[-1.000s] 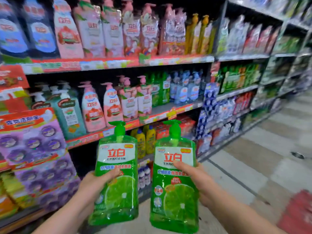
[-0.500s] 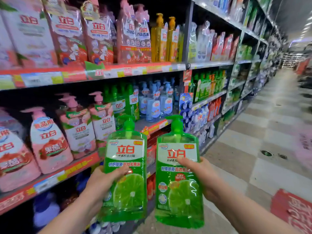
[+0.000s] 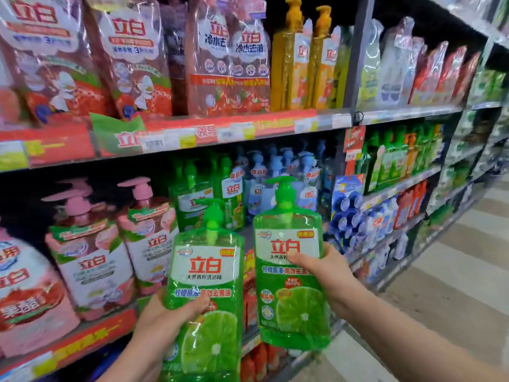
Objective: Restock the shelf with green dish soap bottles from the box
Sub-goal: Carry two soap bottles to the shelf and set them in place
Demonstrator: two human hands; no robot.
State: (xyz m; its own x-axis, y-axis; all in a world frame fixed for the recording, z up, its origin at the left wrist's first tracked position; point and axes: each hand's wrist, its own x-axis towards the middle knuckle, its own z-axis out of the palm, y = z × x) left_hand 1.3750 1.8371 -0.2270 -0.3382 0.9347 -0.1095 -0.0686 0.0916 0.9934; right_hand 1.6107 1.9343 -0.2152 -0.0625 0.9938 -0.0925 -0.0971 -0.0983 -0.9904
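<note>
I hold two green dish soap bottles with pump tops and lime labels, upright in front of the shelf. My left hand (image 3: 165, 318) grips the left green bottle (image 3: 205, 271) at its middle. My right hand (image 3: 325, 274) grips the right green bottle (image 3: 289, 307) from its right side, held higher and closer to the shelf. Behind them on the middle shelf (image 3: 91, 337) stand matching green bottles (image 3: 203, 194) in a row. The box is out of view.
Pink pump bottles (image 3: 91, 260) fill the middle shelf to the left, pale blue bottles (image 3: 278, 180) to the right of the green row. Refill pouches and orange bottles (image 3: 300, 59) sit on the top shelf. The tiled aisle floor (image 3: 454, 271) runs along the right.
I have stepped nearer the shelf and the view has shifted right. Both bottles have risen, the right one higher, toward the green row on the middle shelf.
</note>
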